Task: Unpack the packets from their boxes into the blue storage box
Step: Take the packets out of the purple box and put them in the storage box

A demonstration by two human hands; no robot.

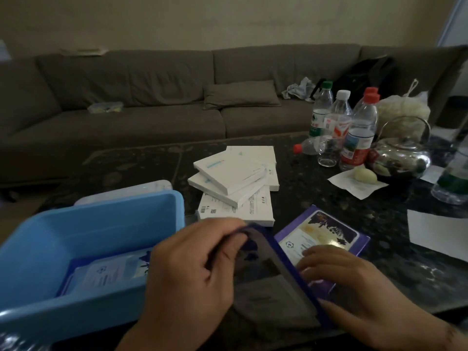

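Head view, what I am working on: a flat purple cardboard packet box, opened like a folder on the dark speckled stone table, right in front of me.
Head view, left hand: fingers curled round the raised dark-edged flap of that box, pinching its top edge.
Head view, right hand: fingers laid fairly straight on the glossy purple printed packet in the box's right half, pressing rather than gripping; I cannot tell if the thumb hooks under it.
Head view, key relation: the packet sits directly under my right fingertips, so that hand is nearer; the light blue plastic storage box lies to the left, just beside my left hand.
Head view, long axis: the packet runs from near me up and away to the right, top corner pointing toward the far right.
Head view, storage box contents: one similar packet lies flat inside already.
Head view, still to open: a loose stack of white flat cardboard boxes beyond the hands, near the storage box's far corner.
My judgement, next move: slide the packet out and carry it leftward over the box wall.
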